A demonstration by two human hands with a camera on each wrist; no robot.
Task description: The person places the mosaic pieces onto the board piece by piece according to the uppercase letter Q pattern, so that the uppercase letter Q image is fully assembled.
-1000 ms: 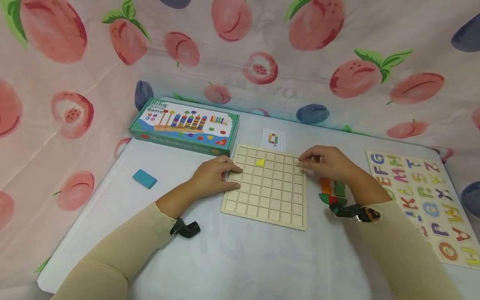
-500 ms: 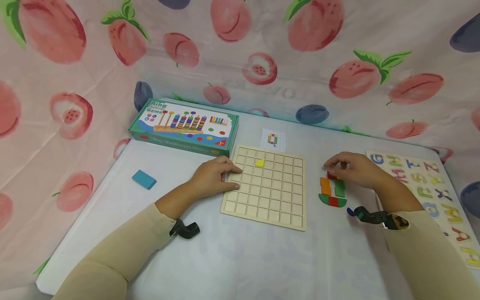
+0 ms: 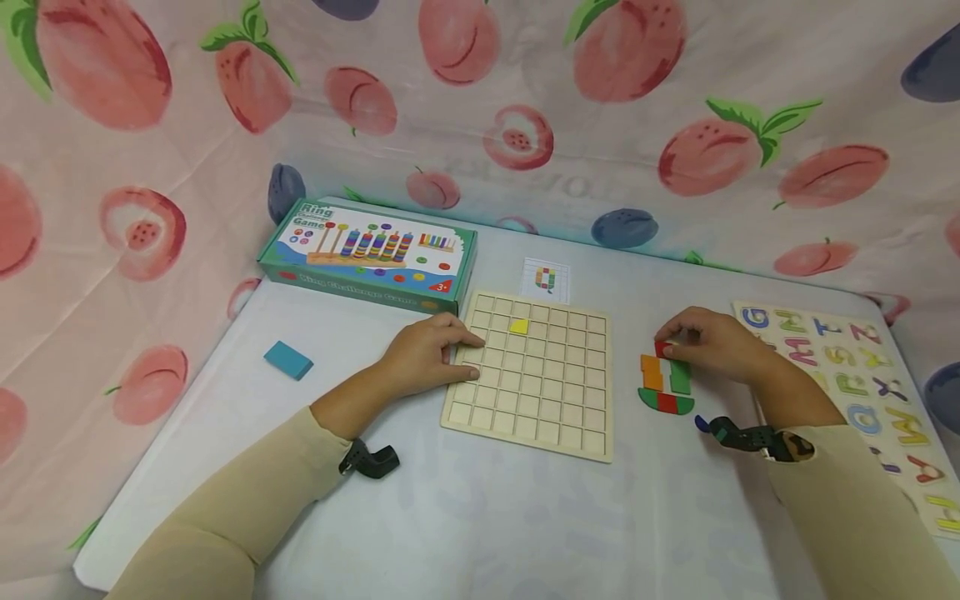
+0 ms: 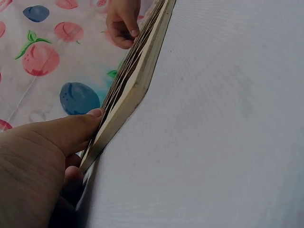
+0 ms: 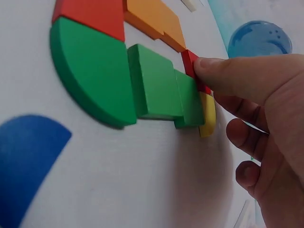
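Note:
My left hand [image 3: 427,354] rests at the left edge of a gridded wooden board [image 3: 536,400], thumb and forefinger spread over its rim. In the left wrist view, the thumb lies on the board's top. One yellow piece [image 3: 519,326] with a rounded corner sits in an upper cell. Right of the board, my right hand [image 3: 712,342] pinches a small red block [image 5: 188,61] at the far end of a ring of coloured blocks. That ring has orange blocks [image 3: 651,372], green blocks [image 3: 680,377], a near red block [image 3: 666,403] and a yellow block [image 5: 208,114], partly hidden by the hand in the head view.
A pattern card [image 3: 546,280] lies behind the board. A Ring Challenge Game box [image 3: 367,250] stands at back left, a teal block [image 3: 288,359] before it. At right lies a letter board [image 3: 847,358]. A blue piece [image 5: 31,166] lies near my right wrist.
My right hand has moved right, from the board's upper right edge to the coloured blocks, and now grips the far red block. The left hand stays in place.

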